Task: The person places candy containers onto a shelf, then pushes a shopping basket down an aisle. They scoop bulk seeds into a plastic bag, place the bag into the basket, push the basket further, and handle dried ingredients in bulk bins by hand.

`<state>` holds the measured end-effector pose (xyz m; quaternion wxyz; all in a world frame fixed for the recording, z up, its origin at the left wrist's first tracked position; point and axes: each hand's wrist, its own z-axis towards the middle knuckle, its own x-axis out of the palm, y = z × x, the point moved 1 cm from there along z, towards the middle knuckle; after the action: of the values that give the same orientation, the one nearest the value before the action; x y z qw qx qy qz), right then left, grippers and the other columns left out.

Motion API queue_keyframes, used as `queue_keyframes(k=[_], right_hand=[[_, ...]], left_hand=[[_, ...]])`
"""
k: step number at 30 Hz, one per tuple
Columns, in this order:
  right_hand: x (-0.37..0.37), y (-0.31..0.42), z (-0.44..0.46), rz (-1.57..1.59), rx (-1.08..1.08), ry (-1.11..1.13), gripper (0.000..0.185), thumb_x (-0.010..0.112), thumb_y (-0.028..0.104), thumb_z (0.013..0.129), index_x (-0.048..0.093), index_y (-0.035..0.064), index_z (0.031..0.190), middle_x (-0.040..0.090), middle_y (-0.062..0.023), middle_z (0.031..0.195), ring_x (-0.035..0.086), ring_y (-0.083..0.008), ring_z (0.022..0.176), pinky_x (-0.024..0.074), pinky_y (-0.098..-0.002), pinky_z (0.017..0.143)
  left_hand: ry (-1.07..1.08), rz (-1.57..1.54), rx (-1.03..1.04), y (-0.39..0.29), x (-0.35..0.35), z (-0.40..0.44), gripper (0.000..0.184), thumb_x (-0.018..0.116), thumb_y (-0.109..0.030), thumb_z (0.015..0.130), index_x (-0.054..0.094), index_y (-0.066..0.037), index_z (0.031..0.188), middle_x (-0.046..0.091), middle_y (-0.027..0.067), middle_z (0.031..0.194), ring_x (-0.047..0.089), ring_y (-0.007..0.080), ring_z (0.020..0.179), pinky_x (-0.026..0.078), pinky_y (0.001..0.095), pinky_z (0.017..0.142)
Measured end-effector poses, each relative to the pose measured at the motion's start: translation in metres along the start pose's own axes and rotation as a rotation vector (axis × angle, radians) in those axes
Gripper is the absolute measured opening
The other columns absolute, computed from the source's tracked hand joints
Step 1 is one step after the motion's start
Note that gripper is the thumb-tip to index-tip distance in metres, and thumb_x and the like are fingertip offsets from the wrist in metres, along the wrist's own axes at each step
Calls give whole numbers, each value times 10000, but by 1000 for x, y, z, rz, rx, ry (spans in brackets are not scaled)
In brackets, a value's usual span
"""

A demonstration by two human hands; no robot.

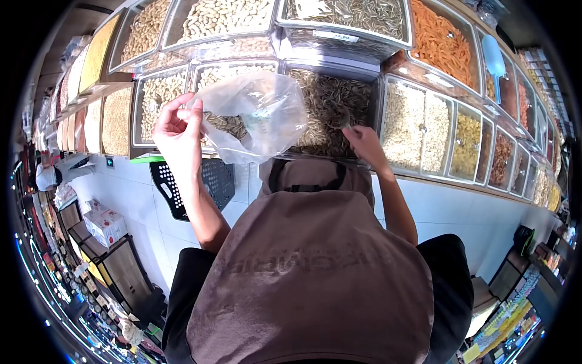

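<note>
My left hand (180,130) pinches the rim of a clear plastic bag (276,115) and holds it over the front bins. Striped sunflower seeds (225,125) show inside the bag. My right hand (367,147) is closed around the handle of a scoop (346,117), whose head is among the seeds of the sunflower seed bin (374,112) and partly hidden by them. The bag covers part of that bin and of the peanut bin (193,82) beside it.
Further bins hold peanuts (227,17), orange strips (441,48) and pale seeds (405,115). A light-blue scoop (493,57) rests at the upper right. Below the bins, a black perforated basket (212,182) stands left of my body. Shelving (124,267) lines the left side.
</note>
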<state>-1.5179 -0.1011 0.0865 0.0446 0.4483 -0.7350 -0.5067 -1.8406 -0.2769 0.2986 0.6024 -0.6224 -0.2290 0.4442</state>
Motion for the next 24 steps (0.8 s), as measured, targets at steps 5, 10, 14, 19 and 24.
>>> queue_keyframes(k=[5,10,14,19,24], right_hand=[[-43,51,-31,23,93,186,401,668,362,951,686,-30,872,572,-47,584,539,-104,539,413,-306,514],[-90,100,-41,-167,-60,324,359,680,345,946,720,-12,943,570,-31,581,529,-88,537,416,-276,501],[-118,154,-44,-265,-140,482,356,686,349,931,724,-5,918,577,-32,599,537,-91,551,418,-274,514],[-125,198,-34,-327,-279,603,415,681,426,926,729,14,906,535,0,574,501,-71,506,370,-243,458],[-80,249,-20,-530,-668,703,445,610,429,974,714,6,883,486,11,579,401,-72,488,300,-269,447]], left_hand=[[7,-6,11,2,1,2,122,735,-68,907,676,-12,998,608,-34,645,494,31,513,352,193,489],[-9,-22,24,1,5,3,74,734,-54,904,674,-14,920,596,-30,593,503,24,501,368,186,483],[-12,-37,38,1,4,2,75,733,-56,905,671,-15,919,600,-30,597,504,25,500,369,185,484],[-13,-42,33,0,-1,-2,63,719,-51,914,665,-18,916,588,-41,601,490,13,510,367,185,495],[-28,-41,44,1,-6,-6,63,717,-62,917,669,-23,908,588,-41,601,492,13,513,369,186,493]])
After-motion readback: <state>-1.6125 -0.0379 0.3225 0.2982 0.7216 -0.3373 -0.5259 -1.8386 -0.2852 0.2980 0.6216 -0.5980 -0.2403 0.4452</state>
